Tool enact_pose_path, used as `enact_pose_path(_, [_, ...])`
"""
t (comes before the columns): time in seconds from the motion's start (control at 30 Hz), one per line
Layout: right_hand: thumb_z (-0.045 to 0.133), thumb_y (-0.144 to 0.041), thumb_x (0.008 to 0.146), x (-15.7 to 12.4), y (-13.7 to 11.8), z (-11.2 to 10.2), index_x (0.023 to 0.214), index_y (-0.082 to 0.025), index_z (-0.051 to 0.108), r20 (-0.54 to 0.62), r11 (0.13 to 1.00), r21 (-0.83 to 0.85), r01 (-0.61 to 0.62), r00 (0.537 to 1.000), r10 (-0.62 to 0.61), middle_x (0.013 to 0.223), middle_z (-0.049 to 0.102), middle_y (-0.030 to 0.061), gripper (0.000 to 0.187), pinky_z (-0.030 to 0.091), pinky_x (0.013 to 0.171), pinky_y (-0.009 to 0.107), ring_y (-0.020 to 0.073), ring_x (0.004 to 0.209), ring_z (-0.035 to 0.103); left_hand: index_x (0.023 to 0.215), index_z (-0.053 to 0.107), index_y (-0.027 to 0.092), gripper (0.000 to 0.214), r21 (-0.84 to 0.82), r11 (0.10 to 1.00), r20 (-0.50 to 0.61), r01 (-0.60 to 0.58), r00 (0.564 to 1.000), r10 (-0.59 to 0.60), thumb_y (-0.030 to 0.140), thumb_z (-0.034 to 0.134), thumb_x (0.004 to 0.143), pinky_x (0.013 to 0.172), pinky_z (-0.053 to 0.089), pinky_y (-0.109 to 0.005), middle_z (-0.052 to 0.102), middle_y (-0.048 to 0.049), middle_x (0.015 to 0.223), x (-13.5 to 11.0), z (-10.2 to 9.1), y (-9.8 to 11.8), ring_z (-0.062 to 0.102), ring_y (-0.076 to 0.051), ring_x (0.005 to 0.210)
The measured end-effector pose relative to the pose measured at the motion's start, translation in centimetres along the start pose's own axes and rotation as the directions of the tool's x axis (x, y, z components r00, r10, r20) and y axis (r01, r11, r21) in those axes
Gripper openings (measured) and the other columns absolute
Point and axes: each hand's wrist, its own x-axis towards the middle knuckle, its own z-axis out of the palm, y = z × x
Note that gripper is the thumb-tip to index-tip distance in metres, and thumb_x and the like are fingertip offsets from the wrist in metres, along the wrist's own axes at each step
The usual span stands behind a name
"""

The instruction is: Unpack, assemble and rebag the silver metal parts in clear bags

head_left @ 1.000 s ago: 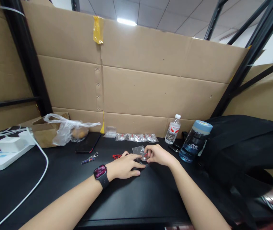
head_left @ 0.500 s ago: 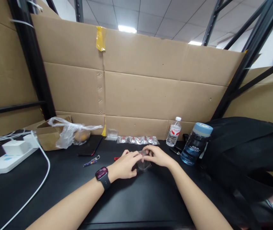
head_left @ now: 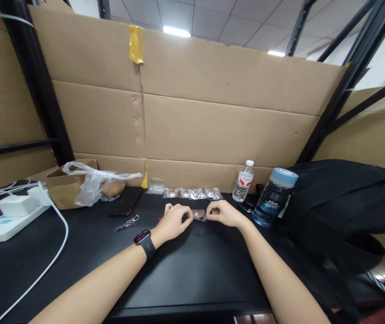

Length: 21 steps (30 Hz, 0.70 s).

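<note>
At lower centre of the frame, your left hand point(head_left: 175, 220) and right hand point(head_left: 224, 213) pinch opposite ends of a small, clear, rectangular plastic packet point(head_left: 199, 215) showing red, apparently straightening it; the next move likely calls for even tension.

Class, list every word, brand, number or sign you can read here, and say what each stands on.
"AQUA": on the blue-lidded bottle; the lines beneath are too small to read.
Clear water bottle: red-and-white label, lettering too small.
Watch: screen too blurred.
Key tag: markings too small.
Small clear packet: nothing legible.
</note>
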Motion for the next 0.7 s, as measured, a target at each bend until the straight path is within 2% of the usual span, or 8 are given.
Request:
enact_pose_path(0.17, [0.070, -0.031, 0.078, 0.2, 0.2, 0.4, 0.079, -0.016, 0.066, -0.020, 0.958, 0.247, -0.147, 0.987, 0.157, 0.062, 0.064, -0.0006, 0.016, 0.042, 0.057, 0.023, 0.0125, 0.057, 0.056, 0.095, 0.060, 0.024, 0.009, -0.137, 0.982, -0.050, 0.132, 0.989, -0.140, 0.028, 0.057, 0.089, 0.088, 0.036, -0.035, 0.075, 0.0020, 0.088, 0.4, 0.2, -0.2, 0.067, -0.017, 0.081])
enact_pose_path(0.23, [0.072, -0.027, 0.073, 0.4, 0.6, 0.9, 0.090, -0.017, 0.060, -0.049, 0.925, 0.344, -0.162, 0.980, 0.190, 0.062, 0.065, -0.0023, 0.022, 0.043, 0.056, 0.022, 0.0122, 0.055, 0.057, 0.107, 0.053, 0.025, 0.021, -0.183, 0.966, -0.049, 0.181, 0.980, -0.193, 0.025, 0.058, 0.087, 0.087, 0.037, -0.035, 0.076, 0.0047, 0.083, 0.4, 0.3, -0.1, 0.067, -0.016, 0.076])
enact_pose_path(0.3, [0.071, -0.023, 0.071, 0.5, 0.9, 1.5, 0.104, -0.020, 0.053, -0.080, 0.915, 0.370, -0.161, 0.976, 0.204, 0.064, 0.066, -0.0042, 0.038, 0.044, 0.056, 0.022, 0.0121, 0.054, 0.057, 0.114, 0.048, 0.027, 0.031, -0.171, 0.966, -0.043, 0.195, 0.978, -0.205, 0.023, 0.059, 0.086, 0.087, 0.037, -0.035, 0.075, 0.0061, 0.081, 0.3, 0.5, -0.1, 0.067, -0.017, 0.079])
enact_pose_path(0.37, [0.068, -0.020, 0.073, 0.6, 1.1, 1.8, 0.113, -0.021, 0.051, -0.088, 0.940, 0.311, -0.142, 0.980, 0.177, 0.065, 0.067, -0.0048, 0.043, 0.045, 0.058, 0.022, 0.0122, 0.055, 0.058, 0.116, 0.051, 0.028, 0.028, -0.110, 0.980, -0.039, 0.164, 0.985, -0.169, 0.024, 0.057, 0.088, 0.088, 0.034, -0.036, 0.074, 0.0046, 0.082, 0.2, 0.8, -0.1, 0.066, -0.019, 0.089])
enact_pose_path(0.47, [0.060, -0.017, 0.080, 0.6, 1.0, 1.8, 0.107, -0.019, 0.063, -0.065, 0.989, 0.110, -0.102, 0.992, 0.109, 0.068, 0.067, -0.0019, 0.028, 0.046, 0.065, 0.024, 0.0130, 0.061, 0.060, 0.115, 0.060, 0.030, 0.023, -0.005, 0.995, -0.023, 0.102, 0.995, -0.102, 0.027, 0.049, 0.095, 0.088, 0.032, -0.039, 0.071, 0.0002, 0.090, 0.0, 1.2, -0.2, 0.060, -0.022, 0.101])
enact_pose_path(0.53, [0.058, -0.017, 0.082, 0.5, 0.7, 1.8, 0.104, -0.019, 0.071, -0.037, 0.997, -0.045, -0.069, 0.997, 0.067, 0.074, 0.066, 0.0008, 0.026, 0.046, 0.069, 0.026, 0.0140, 0.066, 0.060, 0.111, 0.066, 0.031, 0.026, 0.062, 0.996, -0.012, 0.066, 0.998, -0.065, 0.032, 0.043, 0.100, 0.088, 0.032, -0.040, 0.069, -0.0023, 0.096, -0.2, 1.4, -0.3, 0.056, -0.023, 0.104])
enact_pose_path(0.6, [0.065, -0.021, 0.079, 0.4, 0.3, 1.9, 0.112, -0.022, 0.073, 0.011, 0.986, -0.163, -0.022, 1.000, 0.024, 0.087, 0.064, 0.0034, 0.034, 0.048, 0.076, 0.028, 0.0164, 0.076, 0.060, 0.109, 0.069, 0.031, 0.032, 0.120, 0.992, -0.011, 0.034, 0.999, -0.033, 0.040, 0.040, 0.101, 0.089, 0.033, -0.042, 0.065, -0.0047, 0.104, -0.3, 1.5, -0.2, 0.052, -0.025, 0.107])
enact_pose_path(0.7, [0.079, -0.030, 0.070, 0.3, -0.2, 2.2, 0.125, -0.029, 0.069, 0.072, 0.962, -0.271, 0.010, 0.997, 0.010, 0.112, 0.057, 0.0072, 0.056, 0.046, 0.094, 0.036, 0.0242, 0.103, 0.057, 0.112, 0.070, 0.028, 0.032, 0.172, 0.985, -0.017, -0.016, 1.000, 0.019, 0.047, 0.052, 0.094, 0.091, 0.035, -0.043, 0.060, -0.0074, 0.115, -0.4, 1.4, -0.2, 0.047, -0.028, 0.114])
